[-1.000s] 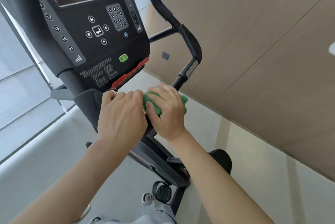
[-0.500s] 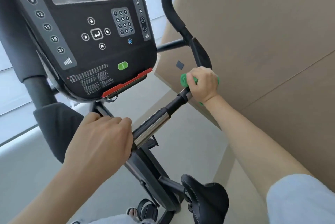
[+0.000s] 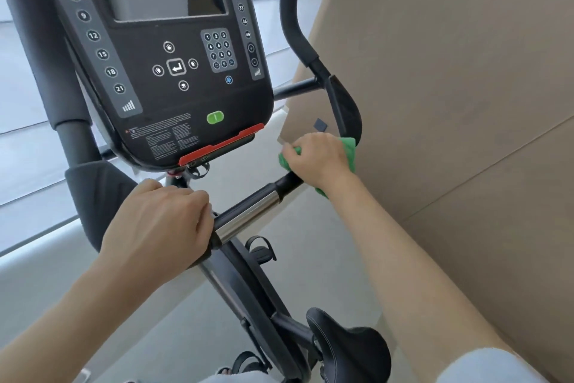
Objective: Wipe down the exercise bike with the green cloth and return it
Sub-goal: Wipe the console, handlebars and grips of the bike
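Observation:
The exercise bike's black console (image 3: pixel 174 78) fills the upper left, and its handlebar (image 3: pixel 248 218) with a chrome sleeve runs below it toward the right. My right hand (image 3: pixel 316 159) grips the green cloth (image 3: pixel 349 151) wrapped around the bend of the right handlebar, under the black padded grip (image 3: pixel 344 106). Most of the cloth is hidden under my fingers. My left hand (image 3: pixel 158 224) grips the handlebar near its centre, just left of the chrome sleeve.
A tan wall (image 3: pixel 450 87) stands close on the right of the handlebar. The black saddle (image 3: pixel 348 345) and a pedal (image 3: pixel 259 249) lie below. Pale floor surrounds the bike, and a window is at the left.
My right hand slid the cloth outward along the right handlebar from beside my left hand to the bend, where it stays. My left hand kept its grip.

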A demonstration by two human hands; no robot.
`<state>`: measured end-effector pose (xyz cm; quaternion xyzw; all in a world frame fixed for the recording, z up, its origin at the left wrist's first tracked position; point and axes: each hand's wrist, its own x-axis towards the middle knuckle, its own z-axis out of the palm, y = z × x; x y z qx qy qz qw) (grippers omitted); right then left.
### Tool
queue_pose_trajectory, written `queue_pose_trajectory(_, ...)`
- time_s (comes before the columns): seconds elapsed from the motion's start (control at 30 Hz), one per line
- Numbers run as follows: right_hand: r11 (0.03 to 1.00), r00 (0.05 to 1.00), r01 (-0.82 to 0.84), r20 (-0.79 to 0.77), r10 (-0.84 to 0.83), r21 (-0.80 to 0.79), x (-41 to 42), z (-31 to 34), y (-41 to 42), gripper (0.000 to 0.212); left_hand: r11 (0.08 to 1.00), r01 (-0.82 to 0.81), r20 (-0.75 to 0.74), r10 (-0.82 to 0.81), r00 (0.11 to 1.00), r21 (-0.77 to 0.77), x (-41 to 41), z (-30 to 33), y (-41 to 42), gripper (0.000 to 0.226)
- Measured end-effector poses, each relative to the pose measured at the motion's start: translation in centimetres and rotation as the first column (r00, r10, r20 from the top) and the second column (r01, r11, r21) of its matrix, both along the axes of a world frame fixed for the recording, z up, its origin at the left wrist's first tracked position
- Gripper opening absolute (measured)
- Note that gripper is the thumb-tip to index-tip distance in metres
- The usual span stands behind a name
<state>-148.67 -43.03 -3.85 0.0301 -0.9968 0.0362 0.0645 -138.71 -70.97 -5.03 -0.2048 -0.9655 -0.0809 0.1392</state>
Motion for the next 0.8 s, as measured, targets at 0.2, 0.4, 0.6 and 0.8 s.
queue_pose_trajectory(0.2, 0.998, 0.998, -0.067, 0.017, 0.067, -0.008, 6.4, -0.6, -10.5, 0.051, 0.906, 0.092, -0.114, -0.048, 0.992, 0.413, 1.0, 0.5, -1.4, 0.03)
queue_pose_trajectory(0.4, 0.982, 0.98, -0.184, 0.085, 0.179, 0.047, 11.6, -0.3, -16.2, 0.03, 0.806, 0.143, -0.102, -0.103, 0.989, 0.575, 0.9, 0.3, -2.3, 0.021)
queue_pose_trajectory(0.6, 0.919, 0.947, -0.32, -0.095, 0.306, -0.229, 11.7, -0.9, -13.1, 0.031, 0.819, 0.187, -0.092, -0.163, 0.982, 0.542, 1.3, 0.3, -3.5, 0.023)
queue_pose_trajectory(0.8, 0.923, 0.903, -0.372, -0.268, 0.336, -0.095, 8.5, -2.9, -9.9, 0.035, 0.847, 0.288, -0.101, -0.272, 0.957, 0.448, 1.4, -0.5, -5.2, 0.026)
